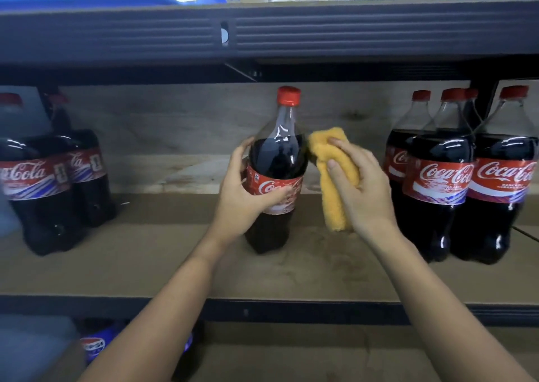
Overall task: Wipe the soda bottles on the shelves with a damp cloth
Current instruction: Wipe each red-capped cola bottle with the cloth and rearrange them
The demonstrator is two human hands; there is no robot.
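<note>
- Your work sits at the single dark cola bottle with the red cap and red label [275, 171], standing upright by itself on the brown board shelf [180, 268]; take it as your landmark.
- Your left hand [248, 190] is wrapped round that bottle at label height, thumb across the front of the label and fingers curled behind its left side, steadying it.
- Your right hand [360, 190] is closed on the folded orange-yellow cloth [332, 177], just right of the bottle. The cloth's upper end lies against or very close to the bottle's right shoulder; I cannot tell whether it is pressing there.
- Judged from this, you are wiping this one bottle, and its right side is the part in hand. Nothing visible tells a wiped surface from an unwiped one, so I cannot say how much of it is done.
- Well to the right of the bottle stands a cluster of like cola bottles with red caps [463, 183], and well to its left another group, partly blurred [55, 186]. Which group has been cleaned cannot be read.
- Below the bottle's shelf, a bottle with a blue label [94, 346] shows on the lower level, so more shelves likely remain.
- Above it, a dark metal shelf beam [350, 31] carries blue plastic items.
</note>
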